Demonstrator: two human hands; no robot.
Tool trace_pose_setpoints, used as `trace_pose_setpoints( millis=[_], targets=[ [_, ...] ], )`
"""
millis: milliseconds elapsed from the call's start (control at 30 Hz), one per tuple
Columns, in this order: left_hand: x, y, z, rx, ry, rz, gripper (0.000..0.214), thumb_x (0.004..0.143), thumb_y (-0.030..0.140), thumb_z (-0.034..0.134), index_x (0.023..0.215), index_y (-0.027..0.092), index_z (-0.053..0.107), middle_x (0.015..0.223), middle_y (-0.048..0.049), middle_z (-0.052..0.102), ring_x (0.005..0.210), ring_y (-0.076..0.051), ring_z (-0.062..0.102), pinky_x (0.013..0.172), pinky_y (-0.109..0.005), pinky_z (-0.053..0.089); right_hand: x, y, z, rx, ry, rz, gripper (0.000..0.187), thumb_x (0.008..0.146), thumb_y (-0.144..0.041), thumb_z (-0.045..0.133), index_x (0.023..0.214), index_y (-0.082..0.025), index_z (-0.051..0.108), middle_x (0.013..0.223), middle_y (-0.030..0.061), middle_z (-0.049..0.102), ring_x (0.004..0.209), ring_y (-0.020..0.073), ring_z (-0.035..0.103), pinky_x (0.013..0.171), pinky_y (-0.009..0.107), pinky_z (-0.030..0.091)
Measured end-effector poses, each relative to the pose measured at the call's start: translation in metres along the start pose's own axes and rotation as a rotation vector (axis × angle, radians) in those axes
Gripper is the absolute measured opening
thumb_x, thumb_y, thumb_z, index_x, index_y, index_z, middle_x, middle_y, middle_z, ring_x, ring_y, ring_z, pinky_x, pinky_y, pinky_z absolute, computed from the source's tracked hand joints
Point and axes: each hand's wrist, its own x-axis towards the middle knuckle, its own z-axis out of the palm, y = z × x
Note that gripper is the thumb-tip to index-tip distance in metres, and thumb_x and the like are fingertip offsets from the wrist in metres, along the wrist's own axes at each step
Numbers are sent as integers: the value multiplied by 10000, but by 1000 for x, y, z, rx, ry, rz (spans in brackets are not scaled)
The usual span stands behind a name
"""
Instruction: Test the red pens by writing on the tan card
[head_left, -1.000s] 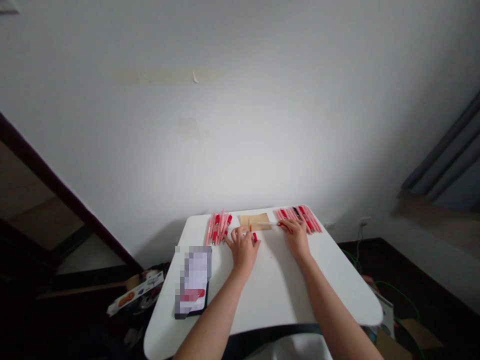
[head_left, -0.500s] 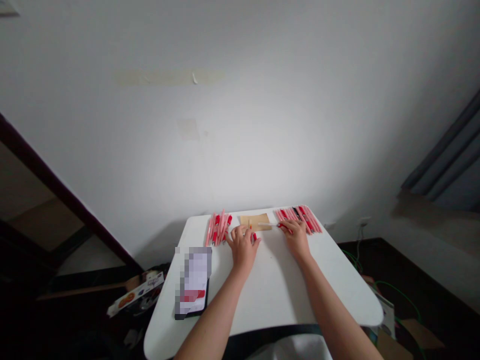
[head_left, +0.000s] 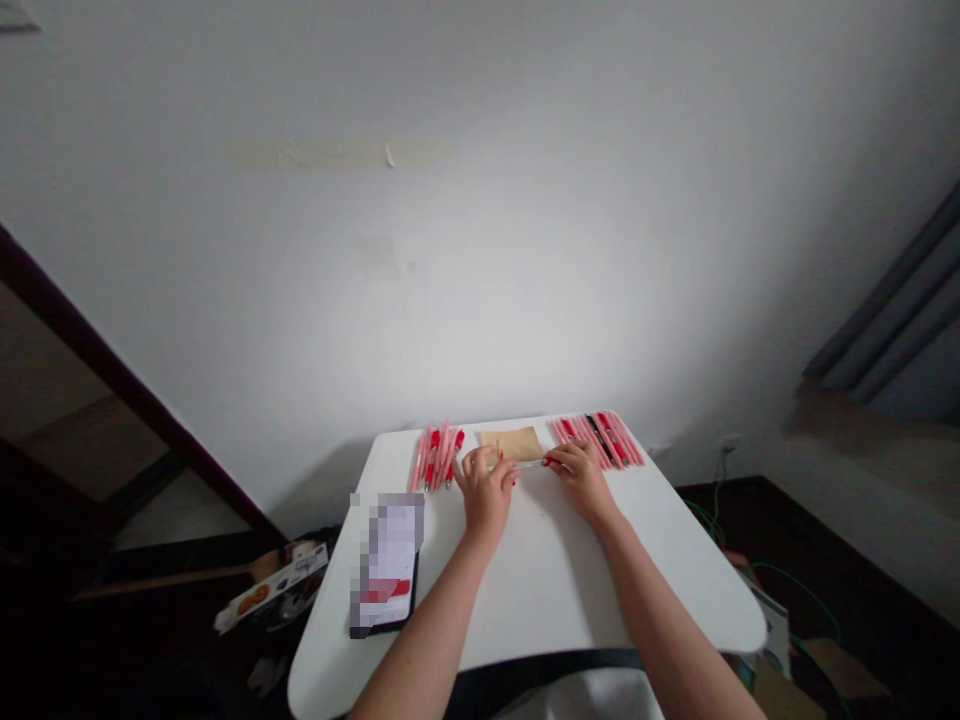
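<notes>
My right hand (head_left: 585, 478) is closed in a pinch on the red end of a slim clear pen (head_left: 532, 463), which lies level and points left. The far tip of this pen reaches the fingers of my left hand (head_left: 484, 492). My left thumb and forefinger are closed on a small red pen piece (head_left: 514, 483), mostly hidden by the fingers. Whether the two parts are joined cannot be made out. Just behind both hands lies a tan paper piece (head_left: 517, 443), with a small orange-red bit near its left end.
Pink and red pens (head_left: 437, 457) lie in a loose bunch on the left of the white table (head_left: 555, 590). A row of pink, red and black pens (head_left: 600, 440) lies at the right. A phone (head_left: 390, 565) rests near the left edge. A wall (head_left: 480, 300) rises behind.
My right hand has moved slightly left and brought the clear pen down to my left hand. The red piece in my left hand is now more covered by the fingers.
</notes>
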Motion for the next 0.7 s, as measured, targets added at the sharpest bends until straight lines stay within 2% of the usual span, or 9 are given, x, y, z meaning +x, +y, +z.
trace_pose_setpoints(
  millis=[333,500,700],
  targets=[
    [0,-1,2,29,9,-6,109,797,318,653,885,320,716,1159,-19,598,1147,-227,467,1087,-508,249,0,-3,-1,12,-13,-11,317,907,-445,494,947,-253,744,862,88,680,948,261,491,883,423,397],
    [2,0,0,74,-18,-56,93,808,287,634,834,312,720,1152,-17,613,1153,-246,457,1072,-544,244,0,-5,0,13,-13,-18,309,906,-426,503,944,-247,753,808,82,673,934,259,483,864,407,405],
    [2,0,-1,124,-3,-52,138,813,261,618,887,319,719,1128,-16,623,1160,-253,431,1084,-549,230,0,-8,1,0,7,-37,303,912,-415,502,953,-259,759,807,79,680,912,257,492,837,400,409]
  ],
)
